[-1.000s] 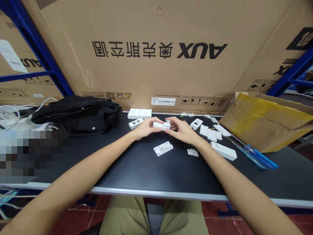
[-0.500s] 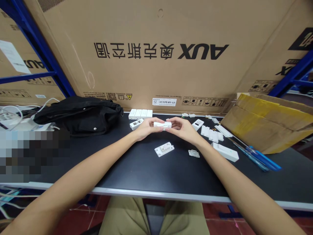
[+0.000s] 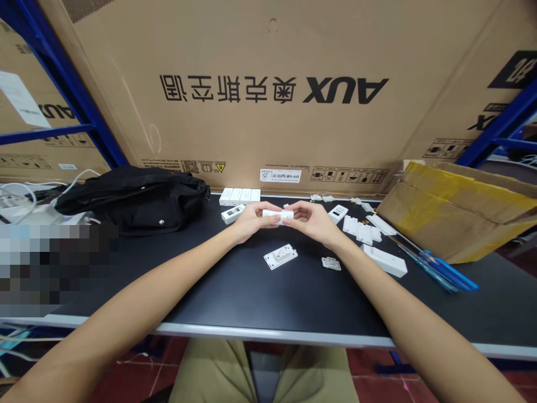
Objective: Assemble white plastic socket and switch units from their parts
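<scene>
Between my two hands is a small white plastic casing (image 3: 277,215), held level above the black tabletop (image 3: 235,296). My left hand (image 3: 253,221) pinches its left end with thumb and fingers. The right end is gripped by my right hand (image 3: 309,221) in the same way. Below them on the table lies a white plate with a raised centre (image 3: 281,256). A small pale bracket-like part (image 3: 331,263) rests near my right forearm. Just beyond my left hand is a white case with dark openings (image 3: 233,214); a similar white case (image 3: 338,214) lies beside my right hand.
Several white boxes (image 3: 240,196) stand in a row at the back. Right are flat white pieces (image 3: 362,229), a long white case (image 3: 384,260), blue-handled tools (image 3: 451,271) and a taped carton (image 3: 457,212). A black bag (image 3: 138,198) lies left. A large cardboard box (image 3: 272,134) walls the back.
The white casing has turned slightly in my fingers, so the dark slot seen on its face before no longer shows. Both hands stay in nearly the same place; the view shifts slightly.
</scene>
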Motion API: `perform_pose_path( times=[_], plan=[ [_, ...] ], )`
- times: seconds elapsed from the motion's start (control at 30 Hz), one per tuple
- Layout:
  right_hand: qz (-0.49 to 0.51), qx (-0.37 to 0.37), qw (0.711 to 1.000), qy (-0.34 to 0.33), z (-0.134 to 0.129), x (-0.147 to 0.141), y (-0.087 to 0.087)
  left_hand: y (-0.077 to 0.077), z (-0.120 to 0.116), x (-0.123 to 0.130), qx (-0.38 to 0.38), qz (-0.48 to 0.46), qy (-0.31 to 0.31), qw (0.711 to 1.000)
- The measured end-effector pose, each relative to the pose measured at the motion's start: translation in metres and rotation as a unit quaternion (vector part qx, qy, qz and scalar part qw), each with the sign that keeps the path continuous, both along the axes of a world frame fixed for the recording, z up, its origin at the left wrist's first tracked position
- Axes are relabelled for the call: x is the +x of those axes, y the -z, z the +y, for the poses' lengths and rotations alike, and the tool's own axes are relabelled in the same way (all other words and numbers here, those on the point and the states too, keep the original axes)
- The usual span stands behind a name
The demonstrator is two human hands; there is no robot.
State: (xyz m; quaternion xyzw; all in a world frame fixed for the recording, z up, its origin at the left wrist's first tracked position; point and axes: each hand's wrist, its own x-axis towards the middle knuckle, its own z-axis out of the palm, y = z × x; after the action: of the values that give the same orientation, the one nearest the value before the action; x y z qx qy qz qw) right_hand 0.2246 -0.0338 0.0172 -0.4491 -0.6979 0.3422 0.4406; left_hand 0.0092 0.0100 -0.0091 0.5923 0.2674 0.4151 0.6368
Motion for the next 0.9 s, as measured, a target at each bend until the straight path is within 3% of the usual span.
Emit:
perform_pose_path(
  times=[0.9],
  plan=[
    [-0.083, 0.026, 0.996, 0.007, -0.0023, -0.0015, 0.0033, -0.0026, 0.0042, -0.0076, -0.022, 0.029, 0.057, 0.998]
  ],
)
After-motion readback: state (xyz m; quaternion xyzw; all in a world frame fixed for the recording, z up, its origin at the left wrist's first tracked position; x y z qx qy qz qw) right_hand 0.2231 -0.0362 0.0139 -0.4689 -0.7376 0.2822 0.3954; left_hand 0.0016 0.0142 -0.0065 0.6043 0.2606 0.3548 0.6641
